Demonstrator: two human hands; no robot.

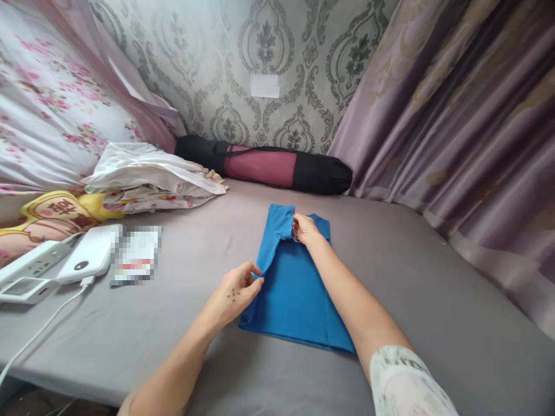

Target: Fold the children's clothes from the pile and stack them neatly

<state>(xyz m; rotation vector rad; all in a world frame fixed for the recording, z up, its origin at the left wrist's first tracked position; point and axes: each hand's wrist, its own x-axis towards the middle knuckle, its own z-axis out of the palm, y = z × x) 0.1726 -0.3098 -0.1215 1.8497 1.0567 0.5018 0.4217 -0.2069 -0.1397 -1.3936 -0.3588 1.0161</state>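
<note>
A blue T-shirt (297, 294) lies partly folded on the grey bed sheet, its left side turned inward over the body. My left hand (238, 292) pinches the folded left edge about midway down, thumb and fingers together on the cloth. Up at the top of the shirt, my right hand (304, 229) has its fingers closed on the turned-over fabric near the neck. My right forearm covers part of the shirt's right side. The hem faces me.
On the left are a power strip (39, 260), a white power bank (92, 252) with a cable, a blurred packet (136, 254), a yellow cushion (60, 214) and folded bedding (151, 173). A long black and maroon bag (260, 166) lies along the wall. Curtains (433, 115) hang at right.
</note>
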